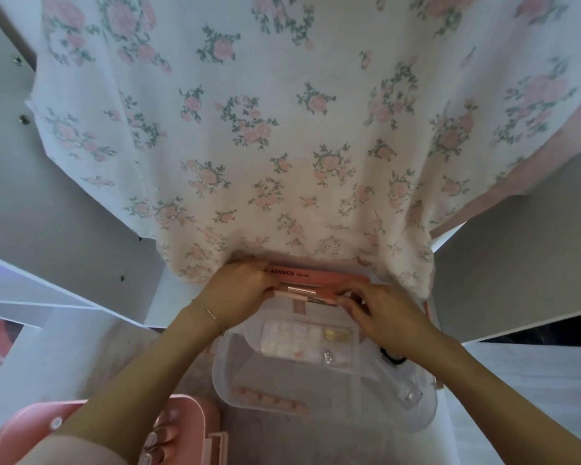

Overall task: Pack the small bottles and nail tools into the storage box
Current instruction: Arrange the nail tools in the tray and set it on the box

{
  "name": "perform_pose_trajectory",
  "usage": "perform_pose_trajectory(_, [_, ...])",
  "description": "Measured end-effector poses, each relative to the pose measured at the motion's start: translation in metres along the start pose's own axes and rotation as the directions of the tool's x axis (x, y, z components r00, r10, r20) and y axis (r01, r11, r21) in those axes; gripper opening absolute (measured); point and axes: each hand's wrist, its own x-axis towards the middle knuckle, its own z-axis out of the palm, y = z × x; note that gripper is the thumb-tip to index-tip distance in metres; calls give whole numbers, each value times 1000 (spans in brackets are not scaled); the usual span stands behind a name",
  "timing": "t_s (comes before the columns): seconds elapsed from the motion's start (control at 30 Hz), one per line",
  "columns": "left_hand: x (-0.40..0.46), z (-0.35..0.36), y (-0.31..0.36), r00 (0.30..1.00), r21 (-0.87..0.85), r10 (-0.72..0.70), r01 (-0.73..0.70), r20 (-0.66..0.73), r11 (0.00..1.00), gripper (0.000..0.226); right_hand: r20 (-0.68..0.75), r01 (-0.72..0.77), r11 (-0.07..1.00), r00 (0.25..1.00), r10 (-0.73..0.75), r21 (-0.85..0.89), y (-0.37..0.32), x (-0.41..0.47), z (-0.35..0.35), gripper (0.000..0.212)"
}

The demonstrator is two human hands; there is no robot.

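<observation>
A clear plastic storage box lies low in the middle of the view. Inside it are a compartment tray of small white and gold pieces, a row of pink nail tips and a small clear bottle. At the box's far edge both hands hold a bundle of nail tools: a pink nail file marked NANMOG with a rose-gold tool against it. My left hand grips the bundle's left end. My right hand pinches its right end.
A white cloth with pink flowers hangs over the far side and down to the box. A pink case holding nail tips sits at the lower left, under my left forearm. White furniture panels stand on both sides.
</observation>
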Motion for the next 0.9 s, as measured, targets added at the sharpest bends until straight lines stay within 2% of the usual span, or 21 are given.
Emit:
perform_pose_trajectory(0.2, [12, 11, 6, 987, 270, -53, 10, 155, 963, 27, 5, -82, 997, 997, 82, 11, 12, -4, -3, 27])
perform_pose_trajectory(0.33, [17, 13, 4, 982, 340, -57, -7, 179, 941, 27, 16, -119, 991, 993, 118, 57, 14, -6, -4, 28])
perform_pose_trajectory(0.53, [17, 17, 4, 985, 363, -69, 6, 160, 932, 27, 33, -155, 981, 988, 152, 119, 15, -6, -5, 27])
perform_pose_trajectory(0.57, [17, 15, 5, 988, 373, -54, -5, 145, 928, 28, 33, -157, 980, 987, 155, 119, 15, -7, -5, 27])
perform_pose_trajectory(0.63, [15, 8, 7, 997, 366, 66, -76, 40, 927, 26, 24, -160, 978, 987, 158, 132, 15, -7, -6, 26])
perform_pose_trajectory(0.67, [14, 3, 8, 993, 369, 108, -115, 39, 922, 29, 17, -160, 977, 987, 159, 142, 14, -6, -6, 26])
perform_pose_trajectory(0.8, [14, 0, 9, 992, 408, 128, -115, -4, 906, 34, 7, -182, 967, 983, 184, 179, 13, -4, -8, 22])
perform_pose_trajectory(0.9, [14, 2, 8, 992, 367, 126, -115, -8, 923, 33, 13, -208, 953, 978, 210, 223, 12, -3, -8, 22])
